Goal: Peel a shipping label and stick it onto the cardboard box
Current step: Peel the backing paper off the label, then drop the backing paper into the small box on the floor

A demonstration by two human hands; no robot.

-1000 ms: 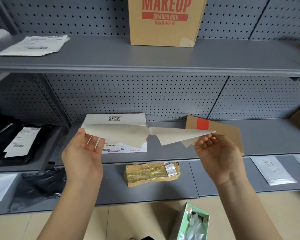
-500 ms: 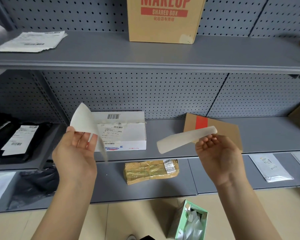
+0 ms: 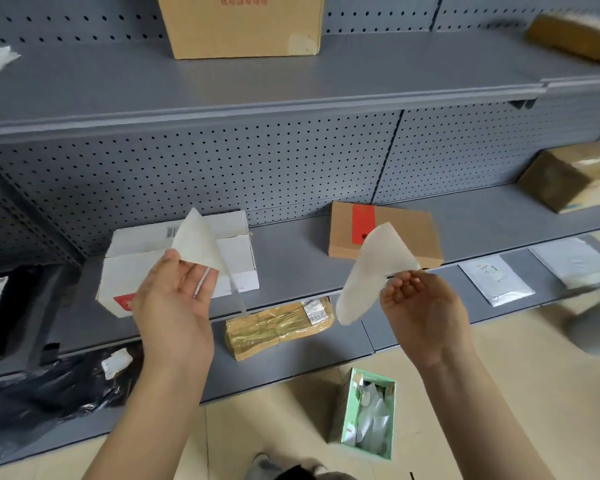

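Note:
My left hand (image 3: 174,306) is palm up and pinches one pale curled sheet (image 3: 196,244) in front of a white box (image 3: 146,268). Apart from it, my right hand (image 3: 420,313) pinches a second pale sheet (image 3: 368,275) that droops down to the left. I cannot tell which sheet is the label and which the backing. Just behind the right sheet, a flat brown cardboard box (image 3: 409,233) with a red stripe lies on the middle shelf. A large cardboard box (image 3: 239,29) stands on the top shelf.
A taped brown parcel (image 3: 278,327) lies on the lower shelf between my hands. A green box (image 3: 368,417) of paper scraps stands on the floor. Black bags (image 3: 49,393) lie at lower left, flat mailers (image 3: 496,278) and brown boxes (image 3: 568,174) at right.
One second ago the two sheets were still joined between my hands. They have come apart, and each hand now holds its own sheet. The view has shifted right and down.

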